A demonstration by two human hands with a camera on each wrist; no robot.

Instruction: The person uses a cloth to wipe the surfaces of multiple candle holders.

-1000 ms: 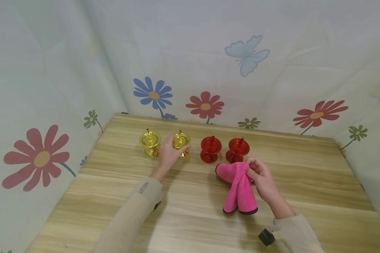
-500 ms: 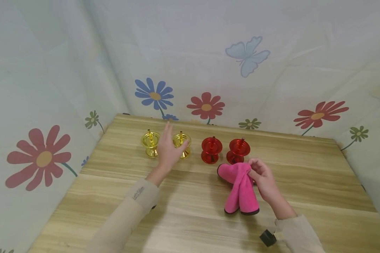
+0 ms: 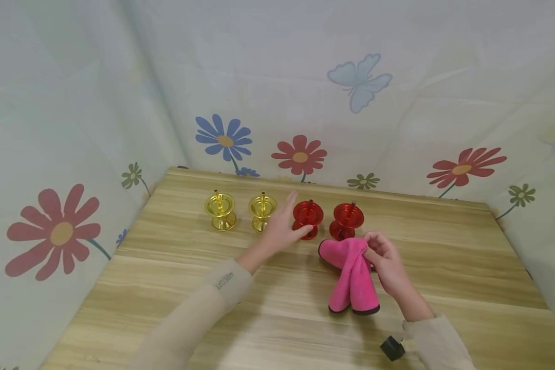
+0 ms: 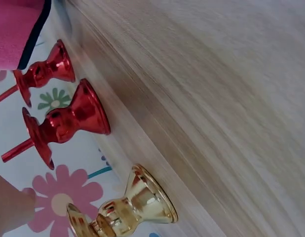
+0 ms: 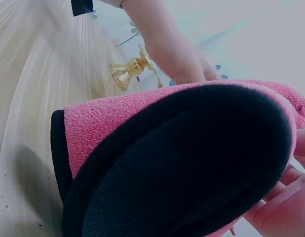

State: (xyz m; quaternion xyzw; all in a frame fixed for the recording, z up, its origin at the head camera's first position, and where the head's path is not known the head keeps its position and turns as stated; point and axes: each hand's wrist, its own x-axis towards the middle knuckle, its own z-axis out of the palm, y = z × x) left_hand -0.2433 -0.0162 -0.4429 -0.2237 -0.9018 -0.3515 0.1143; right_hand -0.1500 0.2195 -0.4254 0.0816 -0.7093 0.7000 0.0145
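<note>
Two gold candle holders (image 3: 220, 210) and two red candle holders (image 3: 347, 221) stand upright in a row, each with a thin spike on top. My left hand (image 3: 277, 231), fingers extended and thumb spread, is at the nearer red candle holder (image 3: 308, 213), partly covering its base; contact cannot be made out. Between thumb and fingers, my right hand (image 3: 386, 259) pinches a pink cloth (image 3: 363, 290) with black edging, which hangs in folds before the farther red holder. Up close in the right wrist view, the cloth (image 5: 108, 118) shows a dark underside.
The wooden table (image 3: 166, 308) backs onto a white flowered curtain (image 3: 268, 77), which also rises along its left and right sides. A small black block (image 3: 392, 348) sits at my right sleeve (image 3: 437, 341).
My left hand has moved right, away from the right-hand gold candle holder and over to the first red one. The right hand with the pink cloth has barely moved.
</note>
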